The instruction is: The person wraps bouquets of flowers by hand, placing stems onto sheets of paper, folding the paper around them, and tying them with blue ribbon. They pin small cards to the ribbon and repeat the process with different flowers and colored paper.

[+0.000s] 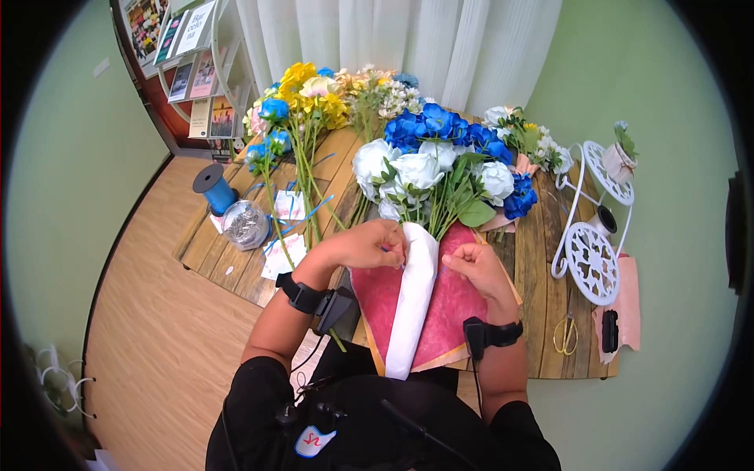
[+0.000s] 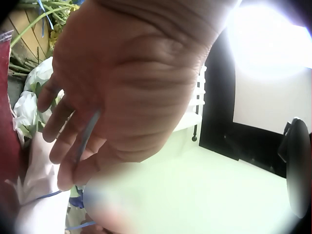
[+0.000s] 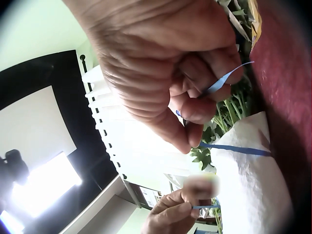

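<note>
White paper (image 1: 411, 306) wraps the stems of a bouquet of white flowers (image 1: 416, 169) and blue flowers (image 1: 436, 124). A thin blue ribbon (image 3: 239, 149) crosses the white wrap just below the leaves. On the left of the wrap, my left hand (image 1: 367, 245) pinches one end of this ribbon, a strip of which crosses its palm in the left wrist view. To the right, my right hand (image 1: 481, 268) pinches the other end between thumb and finger, and a loose tail sticks out past its fingers. Beneath the wrap lies dark pink wrapping paper (image 1: 455, 310).
A blue ribbon spool (image 1: 221, 193) and a jar of small metal pieces (image 1: 245, 225) stand at the left. Long-stemmed yellow flowers (image 1: 302, 86) lie behind. At right are a white metal plant stand (image 1: 593, 263), yellow-handled scissors (image 1: 565, 334) and a black object (image 1: 609, 331).
</note>
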A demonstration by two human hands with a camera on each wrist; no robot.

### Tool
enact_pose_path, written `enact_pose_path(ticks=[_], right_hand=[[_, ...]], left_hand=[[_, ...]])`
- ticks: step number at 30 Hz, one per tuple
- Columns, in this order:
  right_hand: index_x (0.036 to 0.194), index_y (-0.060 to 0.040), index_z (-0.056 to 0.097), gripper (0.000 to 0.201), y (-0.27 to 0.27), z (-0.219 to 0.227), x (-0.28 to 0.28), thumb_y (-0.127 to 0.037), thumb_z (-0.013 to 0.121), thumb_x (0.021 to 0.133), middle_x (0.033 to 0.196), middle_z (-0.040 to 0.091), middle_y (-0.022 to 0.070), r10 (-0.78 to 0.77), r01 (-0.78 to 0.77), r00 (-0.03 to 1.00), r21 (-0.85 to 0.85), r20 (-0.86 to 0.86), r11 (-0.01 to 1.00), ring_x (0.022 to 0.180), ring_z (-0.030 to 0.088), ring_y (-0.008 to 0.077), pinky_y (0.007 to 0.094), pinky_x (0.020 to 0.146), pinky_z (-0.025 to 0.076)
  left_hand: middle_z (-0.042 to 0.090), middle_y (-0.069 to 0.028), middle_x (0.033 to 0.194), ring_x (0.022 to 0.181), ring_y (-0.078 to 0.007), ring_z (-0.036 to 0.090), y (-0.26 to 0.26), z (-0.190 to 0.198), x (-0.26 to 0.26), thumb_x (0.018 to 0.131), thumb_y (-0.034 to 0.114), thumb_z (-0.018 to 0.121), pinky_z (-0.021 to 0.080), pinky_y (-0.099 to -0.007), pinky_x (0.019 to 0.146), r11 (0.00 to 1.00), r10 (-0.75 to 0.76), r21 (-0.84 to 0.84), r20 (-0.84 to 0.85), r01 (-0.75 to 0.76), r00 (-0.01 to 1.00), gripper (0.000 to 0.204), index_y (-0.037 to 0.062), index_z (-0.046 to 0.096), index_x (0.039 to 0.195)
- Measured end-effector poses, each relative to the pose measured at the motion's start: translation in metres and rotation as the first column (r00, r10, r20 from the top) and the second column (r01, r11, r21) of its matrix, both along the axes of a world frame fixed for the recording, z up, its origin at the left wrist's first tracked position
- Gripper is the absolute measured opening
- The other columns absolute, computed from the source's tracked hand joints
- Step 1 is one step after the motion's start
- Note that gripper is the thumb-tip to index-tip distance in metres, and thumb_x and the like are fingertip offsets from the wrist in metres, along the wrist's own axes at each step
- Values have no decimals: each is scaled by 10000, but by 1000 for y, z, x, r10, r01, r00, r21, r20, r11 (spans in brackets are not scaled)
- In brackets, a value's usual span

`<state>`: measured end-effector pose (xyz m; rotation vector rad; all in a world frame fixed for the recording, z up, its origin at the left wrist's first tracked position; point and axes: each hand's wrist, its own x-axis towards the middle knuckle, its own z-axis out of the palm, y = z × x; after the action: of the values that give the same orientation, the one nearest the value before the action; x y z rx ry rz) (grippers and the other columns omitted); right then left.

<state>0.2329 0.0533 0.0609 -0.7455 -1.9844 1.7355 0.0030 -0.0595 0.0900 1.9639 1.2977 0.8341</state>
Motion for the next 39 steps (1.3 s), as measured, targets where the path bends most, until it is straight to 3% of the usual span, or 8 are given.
enact_pose_path(ticks=[1, 3, 6, 18, 21, 23, 29, 39], right_hand=[[687, -27, 590, 185, 0, -1, 0, -152, 666, 799, 586, 507, -60, -12, 12, 1000, -1, -26, 1000, 514, 411, 7, 172, 458, 298], [690, -28, 588, 180, 0, -3, -1, -148, 664, 801, 590, 505, -61, -28, 28, 998, -6, -52, 1000, 517, 408, 6, 169, 461, 295], [709, -26, 593, 161, -3, -2, -4, -137, 658, 805, 614, 514, -60, -15, 7, 991, -67, -130, 998, 535, 412, 4, 166, 472, 299], [768, -13, 614, 131, -19, -5, -16, -128, 638, 825, 648, 536, -55, 43, -30, 968, 53, -247, 998, 556, 412, -8, 161, 476, 295], [836, 0, 620, 105, -18, 1, -12, -103, 633, 819, 694, 560, -32, 50, -34, 990, 125, -128, 992, 576, 434, 1, 164, 489, 323], [883, 8, 628, 118, -18, 3, -15, -73, 636, 797, 730, 573, -9, 1, 147, 930, 374, -368, 916, 608, 462, 16, 173, 515, 360], [985, 4, 618, 211, -10, -6, -4, -29, 619, 777, 935, 550, 43, 100, -13, 988, 591, -115, 806, 618, 486, 72, 196, 535, 392], [974, 4, 619, 180, -24, 7, -10, -31, 591, 799, 789, 551, 48, -50, 161, 971, 486, -234, 859, 618, 495, 103, 230, 554, 411]], left_hand=[[597, -102, 858, 794, -201, 560, 2, -3, 0, 751, 127, 612, 441, -315, 745, 1000, -4, -2, -1, 4, 1000, 108, 21, 627, 747], [612, -76, 865, 817, -155, 567, 9, -14, 2, 816, 137, 593, 446, -296, 755, 974, -5, -201, 429, 101, 903, 132, 9, 618, 801], [624, -59, 840, 789, -119, 575, 16, -23, 17, 868, 155, 569, 454, -257, 733, 960, 84, -259, 625, 105, 776, 169, -9, 598, 843], [606, -37, 747, 671, -83, 568, 17, -52, 50, 777, 22, 663, 474, -224, 612, 970, 189, -235, 592, -57, 783, 116, -11, 604, 872], [601, -40, 737, 667, -90, 569, 17, -55, 52, 778, 21, 661, 475, -228, 613, 971, 214, -218, 592, -101, 777, 99, -20, 612, 854], [598, -42, 730, 664, -94, 569, 16, -55, 53, 781, 18, 656, 475, -229, 612, 971, 225, -203, 606, -125, 763, 80, -24, 616, 836], [614, -49, 699, 641, -87, 568, 14, -50, 51, 786, 4, 642, 470, -221, 591, 977, 214, -148, 596, -156, 774, 40, -28, 624, 801], [603, -42, 711, 649, -91, 562, 15, -45, 49, 777, 22, 658, 469, -229, 601, 982, 185, -136, 508, -134, 841, 55, -22, 628, 792]])
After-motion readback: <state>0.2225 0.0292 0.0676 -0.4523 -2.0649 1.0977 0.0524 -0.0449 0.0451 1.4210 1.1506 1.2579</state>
